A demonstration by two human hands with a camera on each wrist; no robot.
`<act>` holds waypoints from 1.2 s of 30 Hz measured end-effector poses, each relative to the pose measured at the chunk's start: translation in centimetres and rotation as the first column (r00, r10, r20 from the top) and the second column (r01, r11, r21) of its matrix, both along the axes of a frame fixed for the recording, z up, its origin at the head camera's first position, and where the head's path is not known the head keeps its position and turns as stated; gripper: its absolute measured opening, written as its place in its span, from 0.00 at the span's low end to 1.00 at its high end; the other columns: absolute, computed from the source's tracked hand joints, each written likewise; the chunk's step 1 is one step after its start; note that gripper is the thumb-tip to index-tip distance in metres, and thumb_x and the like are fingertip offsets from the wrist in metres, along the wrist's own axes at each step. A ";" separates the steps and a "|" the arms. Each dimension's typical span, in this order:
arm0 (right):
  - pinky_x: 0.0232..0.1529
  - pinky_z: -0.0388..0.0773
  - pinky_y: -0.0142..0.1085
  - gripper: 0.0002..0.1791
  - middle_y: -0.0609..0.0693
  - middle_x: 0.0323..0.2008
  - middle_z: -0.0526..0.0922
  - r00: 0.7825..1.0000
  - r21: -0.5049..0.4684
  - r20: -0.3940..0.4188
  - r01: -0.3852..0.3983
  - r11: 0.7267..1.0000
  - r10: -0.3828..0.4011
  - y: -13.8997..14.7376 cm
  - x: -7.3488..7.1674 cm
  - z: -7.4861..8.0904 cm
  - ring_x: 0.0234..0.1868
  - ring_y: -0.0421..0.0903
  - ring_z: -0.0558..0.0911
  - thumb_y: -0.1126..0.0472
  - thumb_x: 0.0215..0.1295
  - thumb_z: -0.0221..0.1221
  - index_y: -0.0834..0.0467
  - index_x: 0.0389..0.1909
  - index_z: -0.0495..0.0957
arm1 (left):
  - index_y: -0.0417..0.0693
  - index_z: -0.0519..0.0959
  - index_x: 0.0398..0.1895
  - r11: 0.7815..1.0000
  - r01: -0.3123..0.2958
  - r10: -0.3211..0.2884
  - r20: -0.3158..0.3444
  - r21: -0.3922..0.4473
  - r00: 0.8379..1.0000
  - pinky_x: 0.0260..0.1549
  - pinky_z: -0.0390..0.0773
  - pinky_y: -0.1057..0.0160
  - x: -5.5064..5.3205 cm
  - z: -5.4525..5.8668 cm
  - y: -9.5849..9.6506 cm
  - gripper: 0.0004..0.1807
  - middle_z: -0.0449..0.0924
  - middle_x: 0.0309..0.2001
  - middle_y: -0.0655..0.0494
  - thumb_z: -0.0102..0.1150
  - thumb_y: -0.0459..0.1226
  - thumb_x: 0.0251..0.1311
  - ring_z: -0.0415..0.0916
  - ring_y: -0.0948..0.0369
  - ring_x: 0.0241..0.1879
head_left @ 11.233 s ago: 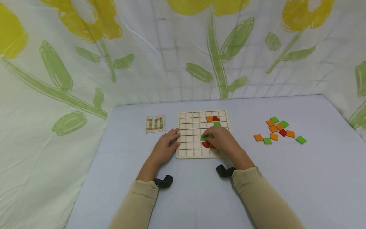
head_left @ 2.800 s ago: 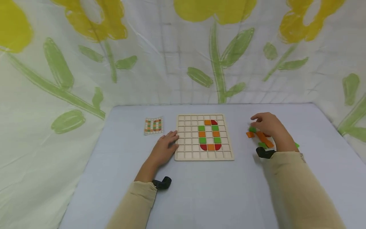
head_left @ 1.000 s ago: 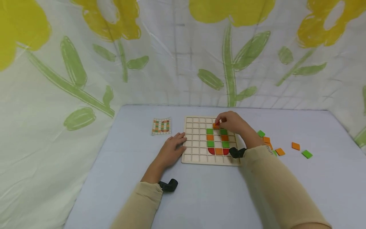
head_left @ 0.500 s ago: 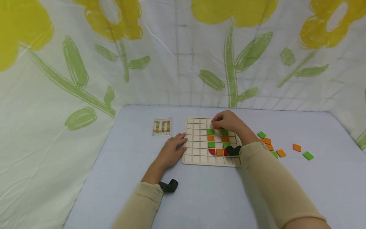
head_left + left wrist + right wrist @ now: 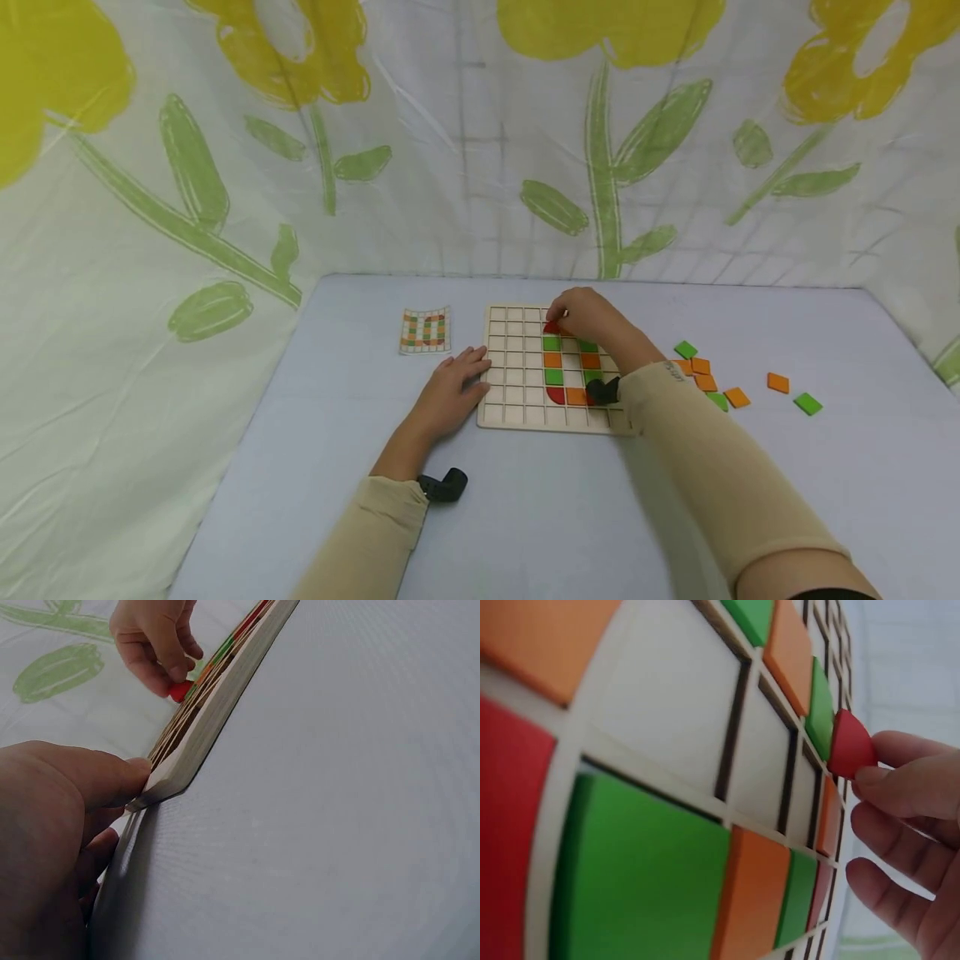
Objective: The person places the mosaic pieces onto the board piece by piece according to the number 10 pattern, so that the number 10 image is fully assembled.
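Note:
A wooden grid board [image 5: 513,396] lies on the table with orange and green square tiles and red rounded tiles forming an upright loop. My right hand [image 5: 588,321] pinches a red quarter-circle tile [image 5: 851,746] between thumb and fingertips, at the loop's upper left corner, directly above a green tile [image 5: 552,343]. In the right wrist view this red piece stands tilted against the grid. At the board's left edge rests my left hand [image 5: 447,394], fingers relaxed and thumb [image 5: 124,778] touching the rim. The right hand hides the loop's upper right part in the head view.
Left of the board lies a small pattern card [image 5: 425,332] printed with coloured squares. Loose orange tiles [image 5: 737,397] and green tiles [image 5: 808,404] are scattered to the right, some beneath the right sleeve's far side. A flowered cloth [image 5: 420,208] hangs behind the table.
Since the earliest frame, the loop has gained several tiles. The right hand went to the loose pile, returned with the red tile, and has shifted left along the top row. The left hand stays put.

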State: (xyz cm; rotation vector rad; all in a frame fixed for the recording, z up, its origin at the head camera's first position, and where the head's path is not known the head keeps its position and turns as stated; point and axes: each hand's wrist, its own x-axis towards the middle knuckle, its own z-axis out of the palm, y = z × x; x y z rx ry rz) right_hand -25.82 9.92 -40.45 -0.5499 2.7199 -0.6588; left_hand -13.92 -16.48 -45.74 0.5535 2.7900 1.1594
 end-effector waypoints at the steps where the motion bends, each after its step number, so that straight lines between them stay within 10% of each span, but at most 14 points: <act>1: 0.60 0.76 0.51 0.13 0.57 0.54 0.82 1.000 0.006 0.002 -0.001 1.000 0.001 -0.1 0.1 0.0 0.59 0.57 0.76 0.68 0.69 0.54 0.58 0.46 0.86 | 0.42 0.73 0.65 1.000 0.001 -0.001 0.002 -0.001 1.000 0.76 0.48 0.49 0.0 0.0 0.0 0.24 0.63 0.73 0.53 0.57 0.39 0.69 0.54 0.54 0.75; 23: 0.61 0.75 0.50 0.11 0.54 0.51 0.79 0.999 0.120 0.031 -0.022 0.992 0.019 1.0 1.2 0.2 0.57 0.55 0.76 0.61 0.72 0.56 0.55 0.47 0.86 | 0.43 0.73 0.66 1.000 -0.004 0.004 0.007 -0.002 1.000 0.76 0.49 0.49 0.1 -0.4 0.8 0.24 0.63 0.73 0.54 0.57 0.39 0.68 0.54 0.55 0.75; 36: 0.51 0.78 0.51 0.16 0.59 0.52 0.81 0.993 0.064 -0.024 0.116 0.991 -0.115 9.8 3.1 1.7 0.52 0.57 0.77 0.60 0.71 0.55 0.61 0.55 0.80 | 0.45 0.73 0.67 0.999 -0.022 0.024 0.032 -0.033 0.999 0.77 0.47 0.51 -0.1 -0.1 0.2 0.24 0.62 0.74 0.56 0.56 0.40 0.69 0.52 0.56 0.76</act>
